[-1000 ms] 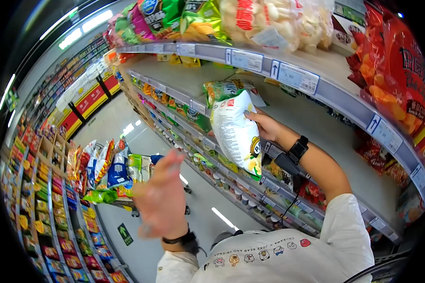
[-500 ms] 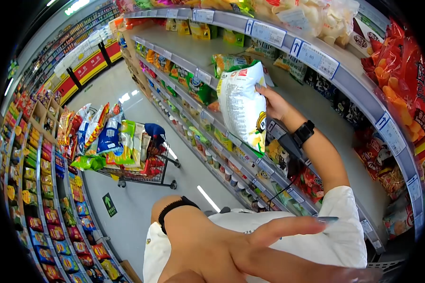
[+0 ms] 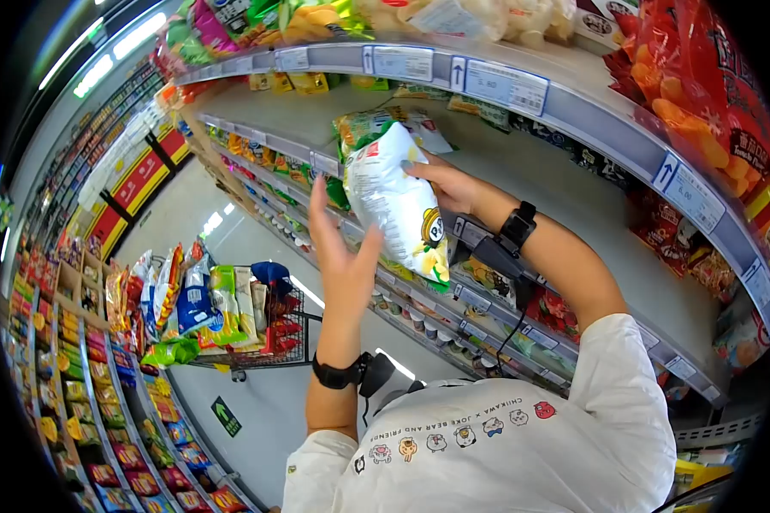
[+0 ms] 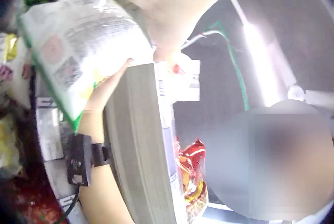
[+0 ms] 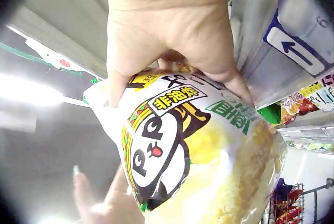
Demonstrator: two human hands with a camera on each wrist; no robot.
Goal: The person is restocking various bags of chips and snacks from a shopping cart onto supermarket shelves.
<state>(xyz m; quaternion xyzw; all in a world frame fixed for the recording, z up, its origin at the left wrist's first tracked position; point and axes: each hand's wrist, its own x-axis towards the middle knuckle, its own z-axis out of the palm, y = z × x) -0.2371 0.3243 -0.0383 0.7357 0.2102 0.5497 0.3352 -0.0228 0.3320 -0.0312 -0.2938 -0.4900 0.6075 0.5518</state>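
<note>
My right hand point(image 3: 449, 184) grips a puffed white snack bag point(image 3: 393, 205) with a cartoon face and green edges, its thumb on the near side. In the right wrist view, the fingers of that hand point(image 5: 169, 41) spread over the top of the bag point(image 5: 209, 151). My left hand point(image 3: 344, 252) is beside the bag's left side, fingers extended and thumb apart, holding nothing. From the left wrist, this hand point(image 4: 175, 10) appears above the bag point(image 4: 88, 52). A green snack bag point(image 3: 355, 132) lies on the shelf just behind the white one.
Shelves with price tags point(image 3: 500, 84) run along the right, stocked with snack bags such as a red chip bag point(image 3: 701, 103). A shopping cart point(image 3: 274, 346) piled with snack bags stands in the aisle to the left. Another snack rack point(image 3: 103, 402) lines the far left.
My left hand has swung up from close before the camera to beside the bag. The right hand keeps its hold on the bag throughout, while the head view has shifted.
</note>
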